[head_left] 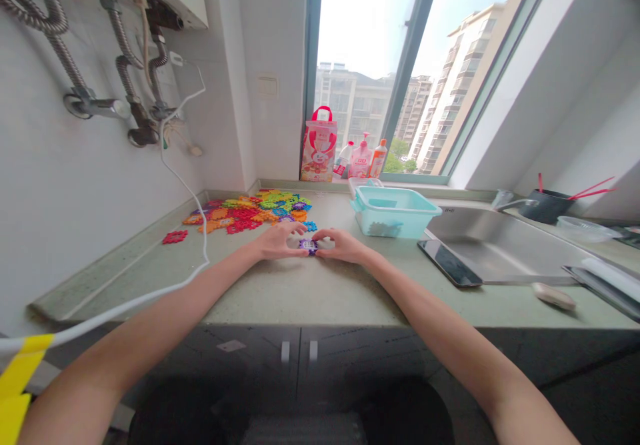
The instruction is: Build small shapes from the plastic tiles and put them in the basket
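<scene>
Between my two hands, just above or on the countertop, is a small purple puzzle piece [309,246] with toothed edges and a pale marking in its middle. My left hand [283,241] grips its left side between thumb and fingers. On the right side, my right hand [343,245] pinches it with curled fingers. Beyond my left hand lies a spread-out heap of colourful interlocking pieces [245,219] in red, orange, green, blue and purple. One red piece [175,237] sits apart at the left. Behind my right hand stands a turquoise plastic basin [400,221], with some dark shapes showing through its wall.
A white cable [206,231] runs down across the counter's left part. To the right are a black phone [450,263], a steel sink [500,245] and a soap-like bar [554,296]. A pink bag [319,148] and several bottles [361,158] line the windowsill.
</scene>
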`<state>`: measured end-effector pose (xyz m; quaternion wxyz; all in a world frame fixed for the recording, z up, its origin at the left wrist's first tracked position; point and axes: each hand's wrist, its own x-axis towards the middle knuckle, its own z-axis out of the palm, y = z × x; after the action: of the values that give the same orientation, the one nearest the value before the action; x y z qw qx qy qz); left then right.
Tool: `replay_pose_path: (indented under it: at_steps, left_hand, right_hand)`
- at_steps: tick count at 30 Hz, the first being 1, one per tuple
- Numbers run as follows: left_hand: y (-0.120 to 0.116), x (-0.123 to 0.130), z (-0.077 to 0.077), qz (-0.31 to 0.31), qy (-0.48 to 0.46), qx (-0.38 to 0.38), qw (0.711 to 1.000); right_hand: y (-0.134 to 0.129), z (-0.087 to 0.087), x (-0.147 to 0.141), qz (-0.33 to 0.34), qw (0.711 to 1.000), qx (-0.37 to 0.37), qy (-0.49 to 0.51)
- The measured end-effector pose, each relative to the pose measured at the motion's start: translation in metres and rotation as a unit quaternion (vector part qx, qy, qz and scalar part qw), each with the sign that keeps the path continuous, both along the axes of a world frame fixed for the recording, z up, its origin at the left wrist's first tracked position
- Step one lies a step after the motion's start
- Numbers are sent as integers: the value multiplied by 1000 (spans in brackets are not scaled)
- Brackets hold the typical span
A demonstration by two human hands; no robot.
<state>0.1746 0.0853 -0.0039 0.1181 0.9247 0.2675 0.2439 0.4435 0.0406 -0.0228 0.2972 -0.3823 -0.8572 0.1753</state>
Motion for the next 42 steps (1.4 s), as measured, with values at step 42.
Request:
replay_pose_path:
  at_steps: [42]
  left_hand:
    - [1,12,7,-6,-130,-107,986]
  right_hand:
    - [-15,20,-15,-57,984,166,6]
